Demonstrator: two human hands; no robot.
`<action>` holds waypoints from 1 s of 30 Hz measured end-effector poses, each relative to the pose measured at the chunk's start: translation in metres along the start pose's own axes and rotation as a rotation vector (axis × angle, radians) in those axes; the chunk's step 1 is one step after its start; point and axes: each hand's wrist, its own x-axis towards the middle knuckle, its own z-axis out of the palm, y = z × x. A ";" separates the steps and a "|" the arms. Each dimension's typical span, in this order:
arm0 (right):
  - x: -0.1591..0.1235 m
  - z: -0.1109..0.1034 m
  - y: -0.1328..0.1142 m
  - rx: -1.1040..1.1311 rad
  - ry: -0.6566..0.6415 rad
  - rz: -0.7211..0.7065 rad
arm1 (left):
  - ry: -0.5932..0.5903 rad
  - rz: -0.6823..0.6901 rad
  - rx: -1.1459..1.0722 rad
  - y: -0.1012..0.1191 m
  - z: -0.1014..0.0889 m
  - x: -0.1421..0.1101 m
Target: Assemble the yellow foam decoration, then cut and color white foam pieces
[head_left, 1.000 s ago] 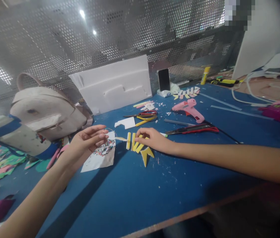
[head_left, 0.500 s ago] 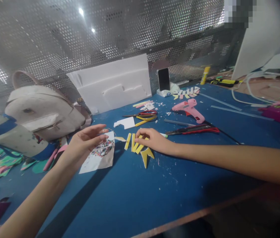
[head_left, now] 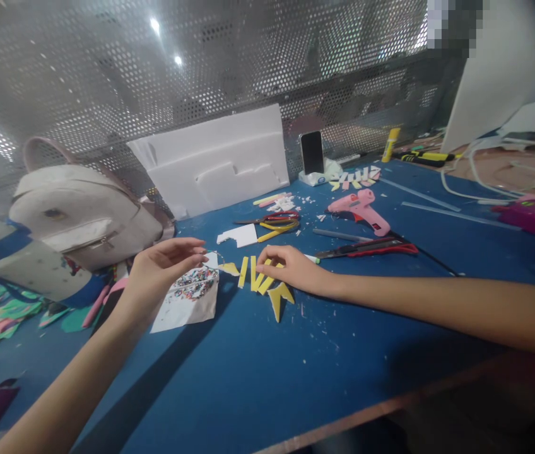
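Note:
My left hand [head_left: 168, 265] hovers over a white sheet [head_left: 182, 320] with many small coloured beads [head_left: 196, 282] heaped on it. Its fingers are stretched out, thumb apart from them; a faint thin line shows near the fingertips, too fine to name. My right hand [head_left: 286, 265] rests on the blue table, fingers bent down and pinching at one of several yellow strips [head_left: 243, 272] lying side by side. The fingers partly cover the strips. A yellow notched piece [head_left: 277, 301] lies just below this hand, and another pointed yellow piece [head_left: 229, 269] lies between the hands.
Behind the hands lie scissors [head_left: 279, 221], a white cut-out [head_left: 240, 236], a red-handled cutter [head_left: 376, 247] and a pink glue gun [head_left: 359, 208]. A phone [head_left: 312, 152] stands at the back by white boards [head_left: 229, 157]. A pale backpack [head_left: 82, 202] and cup [head_left: 35, 265] are at left.
My left hand has shifted very slightly, its fingertips a little nearer together. My right hand stays almost still at the yellow strips.

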 end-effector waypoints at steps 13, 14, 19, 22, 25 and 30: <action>0.002 0.009 0.011 0.293 -0.104 -0.049 | -0.024 0.095 -0.069 0.036 0.017 0.005; 0.002 0.011 0.011 0.321 -0.142 -0.059 | -0.024 0.102 -0.089 0.041 0.020 0.004; 0.000 0.007 -0.007 0.389 -0.328 -0.094 | -0.055 0.116 -0.151 0.064 0.031 -0.006; 0.001 -0.002 -0.029 0.314 -0.303 -0.191 | -0.058 0.134 -0.128 0.066 0.033 -0.013; 0.005 -0.008 -0.054 0.246 -0.205 -0.242 | -0.047 0.168 -0.094 0.065 0.033 -0.016; 0.013 -0.011 -0.088 0.315 -0.130 -0.199 | 0.005 0.228 -0.139 0.068 0.032 -0.014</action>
